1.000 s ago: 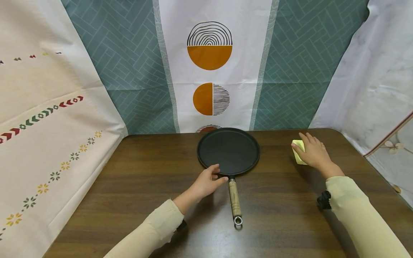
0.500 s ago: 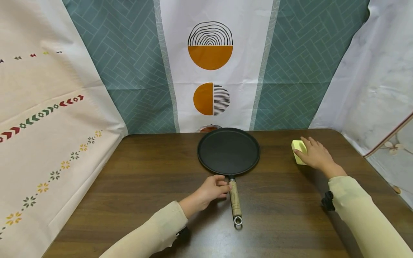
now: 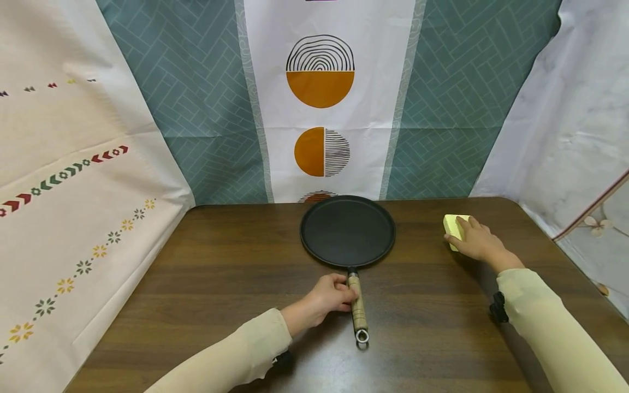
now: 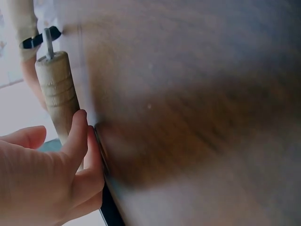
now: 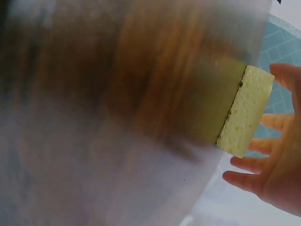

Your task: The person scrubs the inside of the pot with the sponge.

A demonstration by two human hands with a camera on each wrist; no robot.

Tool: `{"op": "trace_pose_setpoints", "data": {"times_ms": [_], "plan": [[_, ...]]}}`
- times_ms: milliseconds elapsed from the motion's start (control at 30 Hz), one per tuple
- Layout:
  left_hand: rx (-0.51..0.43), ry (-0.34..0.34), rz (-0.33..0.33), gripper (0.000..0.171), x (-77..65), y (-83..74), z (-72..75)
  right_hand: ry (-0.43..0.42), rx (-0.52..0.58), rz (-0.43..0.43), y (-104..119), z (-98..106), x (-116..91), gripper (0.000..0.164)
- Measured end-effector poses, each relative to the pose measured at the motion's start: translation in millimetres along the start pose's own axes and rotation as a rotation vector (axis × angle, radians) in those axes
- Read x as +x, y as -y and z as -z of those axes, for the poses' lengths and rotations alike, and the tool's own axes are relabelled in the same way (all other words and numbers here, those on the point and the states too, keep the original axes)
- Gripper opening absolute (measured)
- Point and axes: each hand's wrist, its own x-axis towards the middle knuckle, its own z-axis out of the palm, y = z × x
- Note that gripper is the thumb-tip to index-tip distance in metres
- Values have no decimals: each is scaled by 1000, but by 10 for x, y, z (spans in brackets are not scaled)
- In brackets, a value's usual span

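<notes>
A round black flat pan [image 3: 348, 229] lies on the brown table, its wooden handle [image 3: 357, 311] ending in a metal ring. At that handle is my left hand [image 3: 326, 299]. In the left wrist view the fingers [image 4: 77, 136] lie along the handle's table side, while the thumb stands a little off its other side. On the right, my right hand [image 3: 479, 240] is over a pale yellow sponge [image 3: 451, 225]. Seen from the right wrist, its fingers are spread beyond the sponge [image 5: 247, 113], with the thumb tip close to one corner.
The wooden table [image 3: 221, 262] carries the pan in the middle and the sponge at the back right. A patterned cloth [image 3: 211, 136] hangs behind the far edge. Light cloths hang at the left and right sides.
My left hand has come down from beside the pan's rim to the handle. The right hand has shifted slightly over the sponge, its fingers drawing nearer together. Pan and sponge stay in place.
</notes>
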Motion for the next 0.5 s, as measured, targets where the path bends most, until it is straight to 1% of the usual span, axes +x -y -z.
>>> {"op": "trace_pose_setpoints", "data": {"times_ms": [333,500], "plan": [[27,-22,17,48,-13,28,-36,2,25,-11,4,-4,18,79],[32,-23,28,47,-35,27,-39,4,31,-13,19,-6,25,78]]}}
